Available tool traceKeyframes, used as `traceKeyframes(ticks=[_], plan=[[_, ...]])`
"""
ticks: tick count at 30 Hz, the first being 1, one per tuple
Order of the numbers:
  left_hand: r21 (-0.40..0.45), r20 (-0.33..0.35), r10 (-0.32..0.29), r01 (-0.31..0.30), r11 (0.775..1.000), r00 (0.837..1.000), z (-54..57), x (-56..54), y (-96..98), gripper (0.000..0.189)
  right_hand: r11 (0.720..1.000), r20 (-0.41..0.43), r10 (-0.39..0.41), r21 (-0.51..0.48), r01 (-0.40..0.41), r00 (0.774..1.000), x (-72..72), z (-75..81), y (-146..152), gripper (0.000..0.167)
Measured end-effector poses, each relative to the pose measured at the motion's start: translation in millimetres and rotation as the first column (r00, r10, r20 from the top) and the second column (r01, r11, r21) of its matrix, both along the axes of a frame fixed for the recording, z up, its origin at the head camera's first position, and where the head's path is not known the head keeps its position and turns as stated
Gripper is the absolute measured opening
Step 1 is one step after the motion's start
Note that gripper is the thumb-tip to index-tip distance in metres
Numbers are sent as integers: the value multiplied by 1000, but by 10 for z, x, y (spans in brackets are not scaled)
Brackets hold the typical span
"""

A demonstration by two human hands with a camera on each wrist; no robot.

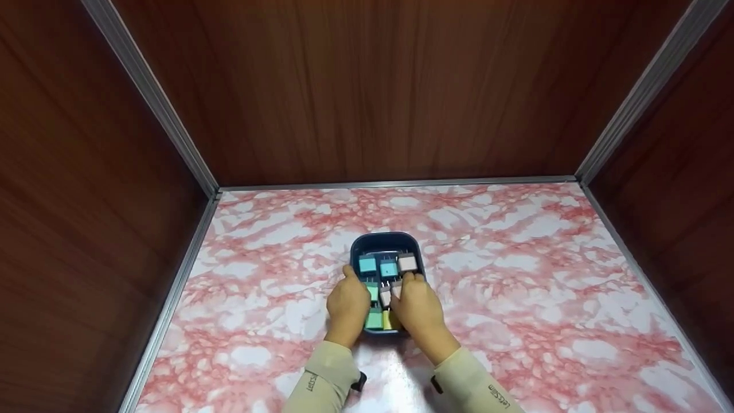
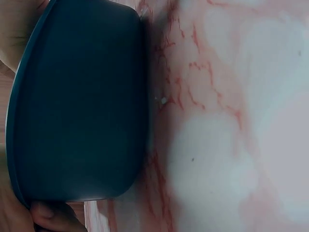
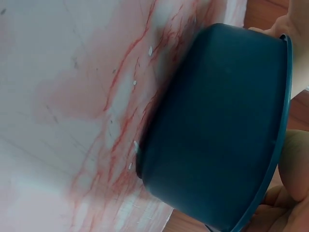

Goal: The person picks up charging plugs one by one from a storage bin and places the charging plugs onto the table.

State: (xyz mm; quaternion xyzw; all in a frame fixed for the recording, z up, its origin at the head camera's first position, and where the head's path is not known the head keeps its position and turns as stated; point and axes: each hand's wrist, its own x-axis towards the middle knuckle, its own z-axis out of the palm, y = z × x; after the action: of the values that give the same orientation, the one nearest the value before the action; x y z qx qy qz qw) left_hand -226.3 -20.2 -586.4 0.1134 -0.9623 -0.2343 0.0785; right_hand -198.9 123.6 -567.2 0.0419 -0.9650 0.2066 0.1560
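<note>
A dark blue plastic tub (image 1: 385, 236) stands on the surface, holding several small cube-shaped plug chargers with metal prongs. Two light blue chargers (image 1: 389, 268) and a pale pink charger (image 1: 407, 263) lie toward its far end. Green chargers (image 1: 374, 319) line the left side, and a yellow charger (image 1: 387, 320) is at the near end. My left hand (image 1: 348, 301) grips the tub's left rim, a fingertip showing outside the wall in the left wrist view. Inside the right side, my right hand (image 1: 420, 304) pinches a pale pink charger (image 1: 396, 288), partly hidden by the fingers.
The surface (image 1: 258, 275) has a red and white marbled pattern. Dark wood-grain panels (image 1: 367, 92) enclose it at the back, left and right, with grey metal strips (image 1: 395, 184) along the edges. The tub wall (image 3: 217, 116) fills much of both wrist views.
</note>
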Motion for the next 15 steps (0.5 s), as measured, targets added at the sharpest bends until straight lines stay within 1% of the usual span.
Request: traceKeyframes(ticks=[7, 12, 15], plan=[[-6, 24, 9, -9, 1000, 1000, 23, -22, 22, 41, 998, -35, 2, -67, -4, 999, 18, -1, 18, 32], [-10, 41, 27, -27, 1000, 999, 10, -9, 17, 38, 995, -4, 14, -96, -15, 1000, 47, 4, 25, 31], [12, 36, 28, -29, 1000, 999, 23, -17, 18, 33, 994, 1, 11, -110, -11, 1000, 50, 27, 37, 31]])
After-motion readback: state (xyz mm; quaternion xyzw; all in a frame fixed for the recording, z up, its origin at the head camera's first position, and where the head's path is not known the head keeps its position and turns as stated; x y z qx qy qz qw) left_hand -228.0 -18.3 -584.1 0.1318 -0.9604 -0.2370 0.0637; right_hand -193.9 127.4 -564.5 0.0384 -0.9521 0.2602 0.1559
